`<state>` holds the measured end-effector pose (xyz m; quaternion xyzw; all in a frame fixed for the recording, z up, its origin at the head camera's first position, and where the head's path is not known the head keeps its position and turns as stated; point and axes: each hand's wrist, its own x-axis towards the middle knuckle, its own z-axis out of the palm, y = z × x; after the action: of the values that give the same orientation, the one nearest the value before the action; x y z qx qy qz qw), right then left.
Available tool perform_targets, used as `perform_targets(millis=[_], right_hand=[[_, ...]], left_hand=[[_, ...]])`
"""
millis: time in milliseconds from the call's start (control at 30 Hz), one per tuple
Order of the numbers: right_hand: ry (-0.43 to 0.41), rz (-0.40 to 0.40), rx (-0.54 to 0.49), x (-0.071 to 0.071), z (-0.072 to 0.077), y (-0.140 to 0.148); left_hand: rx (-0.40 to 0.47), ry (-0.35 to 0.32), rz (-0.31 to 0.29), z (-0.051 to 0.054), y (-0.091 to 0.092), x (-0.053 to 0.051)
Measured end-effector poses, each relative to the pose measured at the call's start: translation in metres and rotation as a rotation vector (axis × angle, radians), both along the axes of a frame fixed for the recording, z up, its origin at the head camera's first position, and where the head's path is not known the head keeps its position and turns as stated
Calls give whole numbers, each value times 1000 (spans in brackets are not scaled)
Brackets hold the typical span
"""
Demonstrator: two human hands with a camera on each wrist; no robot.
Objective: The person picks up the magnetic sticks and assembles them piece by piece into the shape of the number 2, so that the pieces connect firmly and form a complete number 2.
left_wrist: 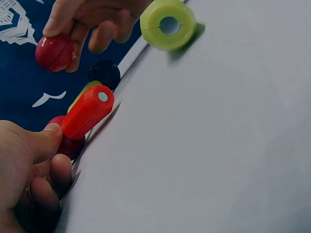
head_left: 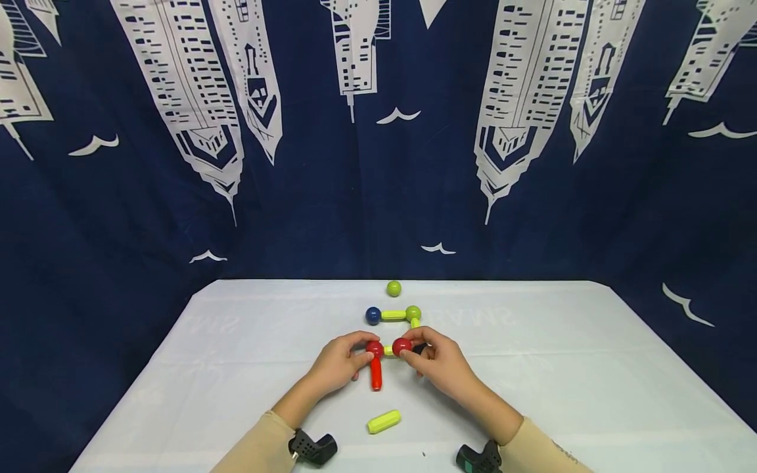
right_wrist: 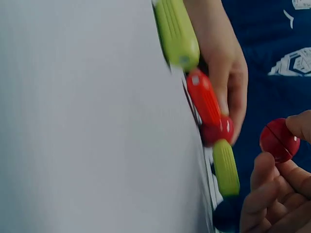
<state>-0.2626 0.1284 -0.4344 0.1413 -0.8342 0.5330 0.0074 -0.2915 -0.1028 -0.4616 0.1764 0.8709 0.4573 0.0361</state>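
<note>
My left hand [head_left: 336,361] pinches a red ball [head_left: 375,349] between thumb and fingers. A red rod [head_left: 376,374] sticks out of that ball toward me, its free end showing a round silver spot in the left wrist view. From the same ball a yellow-green rod [right_wrist: 226,167] runs to a dark blue ball [right_wrist: 226,214], mostly hidden by my right hand in the head view. A second red ball [right_wrist: 280,140] is held by my right hand [head_left: 442,362] between thumb and fingertips, apart from the joined pieces and raised above the table.
Behind the hands, a blue ball [head_left: 373,315], a yellow-green rod [head_left: 393,315] and a green ball [head_left: 413,313] are joined in a row. A single green ball [head_left: 393,288] sits near the far edge. A loose yellow-green rod [head_left: 384,421] lies nearer me on the white table [head_left: 236,368].
</note>
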Motion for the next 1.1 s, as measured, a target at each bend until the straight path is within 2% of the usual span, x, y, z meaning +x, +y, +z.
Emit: perform_targets(millis=[133,300,400,667,1100], right_hand=[[-37,80,-6,13,-3,-5],[-103,109,-3,26,-9,-8],[-110,115,9,32,-14,-9],[9,145,104,37,-22,-12],[93,181,203,41,-25,-14]], left_hand=[[7,-10,1,0,-1,1],[16,-6,-4,-1,-2,1],[20,-9,-5,-2,-1,0],[19,-2,-2,-3,-2,-1],[24,-4,1,-2,-3,1]])
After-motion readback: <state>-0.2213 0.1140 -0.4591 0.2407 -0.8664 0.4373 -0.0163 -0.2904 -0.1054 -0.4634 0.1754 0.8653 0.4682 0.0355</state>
